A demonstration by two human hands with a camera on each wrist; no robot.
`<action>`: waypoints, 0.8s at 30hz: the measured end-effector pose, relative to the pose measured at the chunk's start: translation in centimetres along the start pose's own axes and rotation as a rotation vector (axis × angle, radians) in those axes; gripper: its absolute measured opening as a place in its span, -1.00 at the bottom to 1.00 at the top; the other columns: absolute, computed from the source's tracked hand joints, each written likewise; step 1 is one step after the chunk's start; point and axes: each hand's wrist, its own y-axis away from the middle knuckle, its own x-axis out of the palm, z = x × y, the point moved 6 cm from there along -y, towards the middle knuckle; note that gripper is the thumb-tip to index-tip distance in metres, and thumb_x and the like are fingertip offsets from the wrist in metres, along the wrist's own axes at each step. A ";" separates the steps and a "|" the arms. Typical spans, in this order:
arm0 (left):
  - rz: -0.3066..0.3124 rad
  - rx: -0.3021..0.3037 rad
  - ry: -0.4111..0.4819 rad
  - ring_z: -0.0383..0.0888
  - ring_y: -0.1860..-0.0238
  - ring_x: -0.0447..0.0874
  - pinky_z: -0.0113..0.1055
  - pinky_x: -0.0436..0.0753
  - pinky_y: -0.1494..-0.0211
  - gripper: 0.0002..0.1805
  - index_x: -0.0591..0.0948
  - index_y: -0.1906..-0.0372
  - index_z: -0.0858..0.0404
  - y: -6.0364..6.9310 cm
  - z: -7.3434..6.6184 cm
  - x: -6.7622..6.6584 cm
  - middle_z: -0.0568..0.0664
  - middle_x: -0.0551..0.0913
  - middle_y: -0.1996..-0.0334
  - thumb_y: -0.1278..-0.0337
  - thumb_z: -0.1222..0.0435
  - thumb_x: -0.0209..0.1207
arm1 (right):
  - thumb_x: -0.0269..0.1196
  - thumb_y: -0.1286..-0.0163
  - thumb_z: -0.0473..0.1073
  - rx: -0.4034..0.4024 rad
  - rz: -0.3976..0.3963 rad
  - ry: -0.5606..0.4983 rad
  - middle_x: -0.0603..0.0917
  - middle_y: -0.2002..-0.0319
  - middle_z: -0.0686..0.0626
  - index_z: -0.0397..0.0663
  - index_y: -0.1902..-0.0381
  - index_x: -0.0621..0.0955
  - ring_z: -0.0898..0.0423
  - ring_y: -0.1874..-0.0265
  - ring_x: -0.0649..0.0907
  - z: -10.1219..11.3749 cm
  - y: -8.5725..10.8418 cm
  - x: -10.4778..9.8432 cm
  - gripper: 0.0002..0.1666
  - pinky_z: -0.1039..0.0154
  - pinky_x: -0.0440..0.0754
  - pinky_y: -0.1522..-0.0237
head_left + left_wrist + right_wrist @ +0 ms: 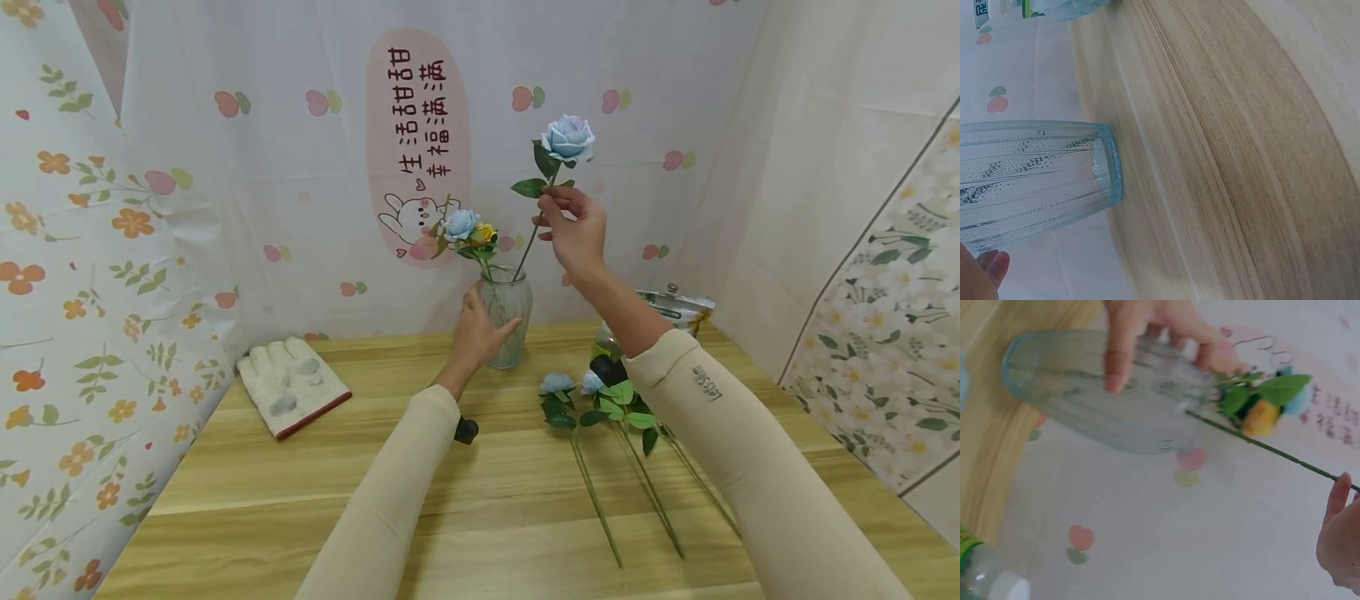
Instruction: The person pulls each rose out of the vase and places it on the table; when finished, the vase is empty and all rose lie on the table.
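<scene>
From where I stand, R hand is up high, thumb + fingers pinching the green stem of a blue rose just below its leaves; rose tilts, bloom on top, stem's low end at the mouth of a clear glass vase, seemingly just inside the rim. L hand is wrapped rd the vase, thumb across the front, other fingers partly hidden. Vase stands upright on the wood-grain table, nr the back edge, w/ a blue flower, a yellow flower and a pinkish bud leaning out to the L. More blue roses lie to the R, partly blocked by the R sleeve. Past that arm: a bottle w/ white cap + a silvery pack. Far L, a pale glove w/ red trim lies flat
</scene>
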 end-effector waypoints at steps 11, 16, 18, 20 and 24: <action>0.018 -0.017 0.017 0.18 -0.21 0.50 0.00 0.57 -0.10 0.10 -0.07 -0.53 0.19 0.0 0.2 0.1 0.21 0.21 -0.44 -0.12 -0.13 0.33 | 0.39 -0.26 -0.33 -0.032 0.044 0.004 0.73 0.29 -0.02 -0.23 0.17 0.69 0.14 0.35 0.71 3.4 1.5 1.4 -0.81 0.37 0.66 0.32; 0.026 -0.028 0.030 0.17 -0.24 0.48 0.00 0.55 -0.15 0.10 -0.08 -0.53 0.17 0.1 0.2 0.2 0.20 0.19 -0.45 -0.13 -0.12 0.34 | 0.40 -0.26 -0.31 -0.046 0.037 -0.038 0.74 0.37 0.00 -0.36 0.18 0.69 0.10 0.35 0.71 4.2 1.9 1.6 -0.78 0.38 0.66 0.30; 0.027 -0.027 0.032 0.16 -0.27 0.46 0.00 0.54 -0.17 0.10 -0.08 -0.53 0.17 0.1 0.3 0.2 0.20 0.18 -0.46 -0.13 -0.12 0.33 | 0.38 -0.27 -0.32 -0.025 0.044 -0.059 0.74 0.36 -0.01 -0.37 0.17 0.69 0.07 0.34 0.72 4.3 2.0 1.8 -0.79 0.37 0.67 0.31; 0.025 -0.025 0.035 0.16 -0.27 0.46 0.00 0.54 -0.16 0.10 -0.08 -0.53 0.17 0.1 0.3 0.2 0.20 0.18 -0.46 -0.12 -0.12 0.34 | 0.37 -0.27 -0.34 0.010 0.046 -0.077 0.74 0.34 -0.03 -0.32 0.17 0.70 0.07 0.34 0.73 4.2 2.1 1.8 -0.82 0.36 0.68 0.30; 0.024 -0.021 0.035 0.16 -0.29 0.44 0.01 0.53 -0.19 0.11 -0.08 -0.54 0.17 0.0 0.2 0.2 0.20 0.17 -0.47 -0.11 -0.13 0.34 | 0.34 -0.30 -0.37 0.068 0.053 -0.104 0.74 0.33 -0.08 -0.27 0.17 0.69 0.03 0.32 0.74 4.1 2.4 1.8 -0.86 0.32 0.70 0.25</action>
